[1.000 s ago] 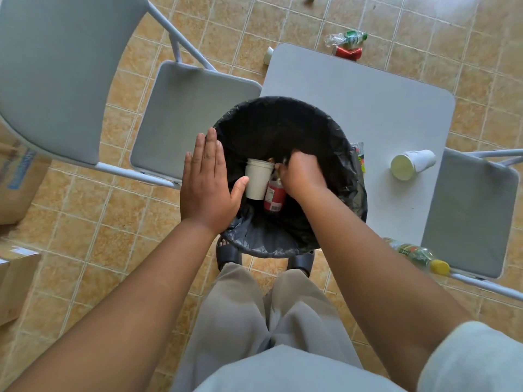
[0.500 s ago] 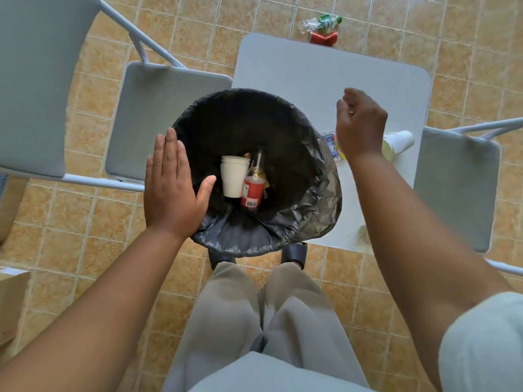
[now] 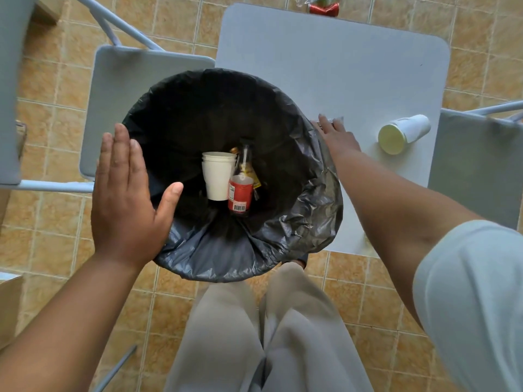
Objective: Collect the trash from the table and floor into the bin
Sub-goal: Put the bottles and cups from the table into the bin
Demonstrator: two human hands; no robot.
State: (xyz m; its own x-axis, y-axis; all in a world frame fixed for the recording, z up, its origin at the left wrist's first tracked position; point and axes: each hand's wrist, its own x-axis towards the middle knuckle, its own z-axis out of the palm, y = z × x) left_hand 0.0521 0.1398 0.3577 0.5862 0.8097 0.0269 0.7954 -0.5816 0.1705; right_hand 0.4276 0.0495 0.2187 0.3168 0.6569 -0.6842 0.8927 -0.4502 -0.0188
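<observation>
Bin [image 3: 297, 222], black-lined, stands between the person's legs and the table [image 3: 325, 66]; left hand [image 3: 124, 199] rests flat, fingers spread, on its rim; right hand [image 3: 338, 137] presses a wrapper [image 3: 338, 119] on the table, grasp unclear.

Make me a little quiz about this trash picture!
1. True or false: the bin has a black bag in it.
2. What lies on its side on the table? A) a paper cup B) a spoon C) a book
3. Which of the hands rests flat against the bin's rim?

Key: 1. True. 2. A, the paper cup. 3. The left hand; the right hand reaches onto the table.
</observation>
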